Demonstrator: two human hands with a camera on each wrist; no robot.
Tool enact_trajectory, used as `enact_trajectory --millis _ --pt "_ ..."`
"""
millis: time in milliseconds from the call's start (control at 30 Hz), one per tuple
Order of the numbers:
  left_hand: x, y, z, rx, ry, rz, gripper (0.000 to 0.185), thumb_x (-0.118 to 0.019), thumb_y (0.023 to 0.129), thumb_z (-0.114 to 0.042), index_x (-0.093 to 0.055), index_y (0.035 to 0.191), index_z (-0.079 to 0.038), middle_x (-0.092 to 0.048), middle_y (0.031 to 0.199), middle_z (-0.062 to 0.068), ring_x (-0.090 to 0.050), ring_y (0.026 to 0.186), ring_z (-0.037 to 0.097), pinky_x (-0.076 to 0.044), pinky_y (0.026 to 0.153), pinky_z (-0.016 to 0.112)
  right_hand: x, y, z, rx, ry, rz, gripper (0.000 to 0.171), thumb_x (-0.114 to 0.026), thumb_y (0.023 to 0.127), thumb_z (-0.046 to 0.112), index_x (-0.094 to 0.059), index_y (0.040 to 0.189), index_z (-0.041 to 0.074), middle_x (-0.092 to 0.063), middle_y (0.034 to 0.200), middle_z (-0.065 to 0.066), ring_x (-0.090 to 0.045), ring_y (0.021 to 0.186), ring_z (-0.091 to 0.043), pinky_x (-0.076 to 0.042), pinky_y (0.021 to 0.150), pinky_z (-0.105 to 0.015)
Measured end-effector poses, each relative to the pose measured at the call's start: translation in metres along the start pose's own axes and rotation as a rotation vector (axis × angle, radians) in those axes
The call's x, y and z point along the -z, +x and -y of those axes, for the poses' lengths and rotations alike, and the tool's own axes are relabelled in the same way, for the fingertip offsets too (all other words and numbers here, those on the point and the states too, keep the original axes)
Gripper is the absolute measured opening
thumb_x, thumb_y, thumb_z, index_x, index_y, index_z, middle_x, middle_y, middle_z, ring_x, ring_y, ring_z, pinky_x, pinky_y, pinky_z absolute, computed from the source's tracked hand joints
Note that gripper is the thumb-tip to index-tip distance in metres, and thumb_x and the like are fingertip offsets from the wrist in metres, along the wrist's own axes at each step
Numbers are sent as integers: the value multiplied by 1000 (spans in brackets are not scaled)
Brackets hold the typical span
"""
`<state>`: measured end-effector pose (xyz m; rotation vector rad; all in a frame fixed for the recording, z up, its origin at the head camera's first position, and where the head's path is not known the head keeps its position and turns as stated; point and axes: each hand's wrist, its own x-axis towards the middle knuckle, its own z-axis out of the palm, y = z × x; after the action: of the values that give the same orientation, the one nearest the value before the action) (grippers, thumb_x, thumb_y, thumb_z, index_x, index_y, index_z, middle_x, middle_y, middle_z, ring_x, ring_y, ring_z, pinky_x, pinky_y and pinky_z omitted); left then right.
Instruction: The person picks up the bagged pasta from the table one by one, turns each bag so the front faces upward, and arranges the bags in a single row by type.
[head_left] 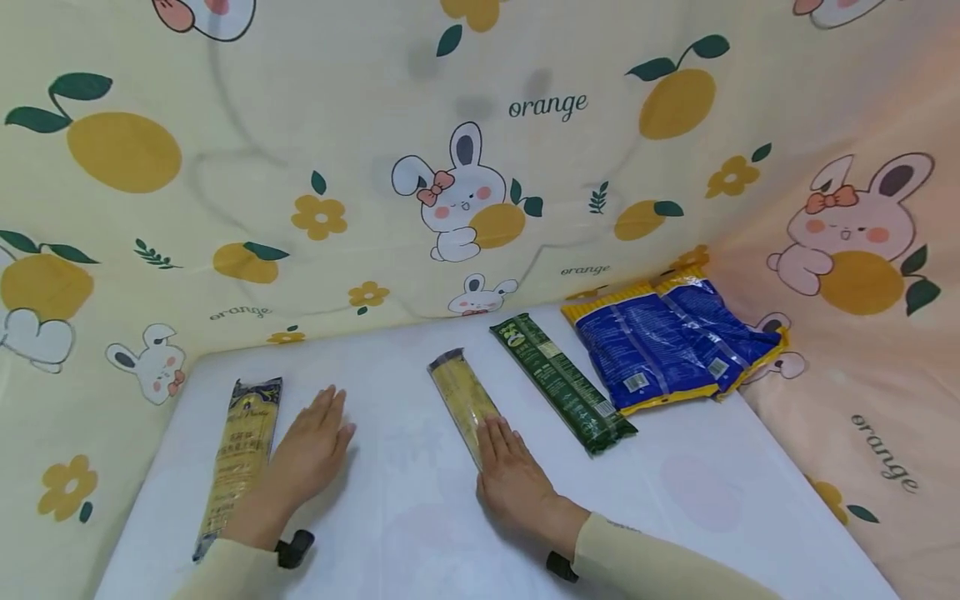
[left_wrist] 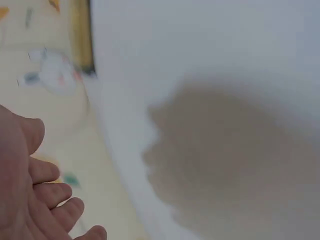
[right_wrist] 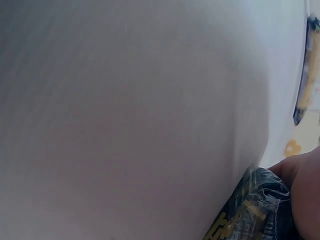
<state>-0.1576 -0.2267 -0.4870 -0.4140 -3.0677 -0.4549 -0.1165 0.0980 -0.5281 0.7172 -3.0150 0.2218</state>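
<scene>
My left hand [head_left: 315,446] hovers over the white table just right of a yellow pasta packet [head_left: 242,454], its fingers extended and holding nothing. In the left wrist view the fingers of that hand [left_wrist: 45,190] are slightly bent, and a shadow falls on the table. My right hand [head_left: 517,479] rests on a second yellow pasta packet [head_left: 459,387], fingers laid straight along its top and covering its near part. The right wrist view shows this packet's dark crinkled end [right_wrist: 255,205] beside the palm.
A long green packet [head_left: 566,383] lies right of the right hand. Beyond it, two blue bags with yellow edges [head_left: 652,346] lie together at the table's back right corner. Patterned cloth [head_left: 360,167] rises behind and beside the white table [head_left: 405,550].
</scene>
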Motion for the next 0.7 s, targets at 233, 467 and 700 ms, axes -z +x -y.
enact_trajectory --millis 233,467,700 --pt "-36 65 -67 -84 -92 76 62 -43 114 -31 -31 161 8 -28 169 28 -24 159 43 -26 126 59 -3 2 14 8 -13 12 66 -57 104 24 -38 155 -14 -41 160 -32 -42 151 -44 -44 117 -52" --pt "-63 94 -98 -169 -70 125 66 -40 115 -34 -25 162 9 -24 170 30 -20 160 45 -24 126 62 7 -5 1 49 75 30 67 -57 105 29 -40 156 -11 -41 162 -30 -40 152 -44 -43 117 -53" --pt "-77 100 -106 -180 25 178 72 -31 115 -47 -15 168 -1 -14 175 21 -7 164 36 -15 130 59 10 -14 -16 67 31 59 76 -53 108 47 -37 159 -7 -35 167 -27 -35 155 -41 -40 119 -54"
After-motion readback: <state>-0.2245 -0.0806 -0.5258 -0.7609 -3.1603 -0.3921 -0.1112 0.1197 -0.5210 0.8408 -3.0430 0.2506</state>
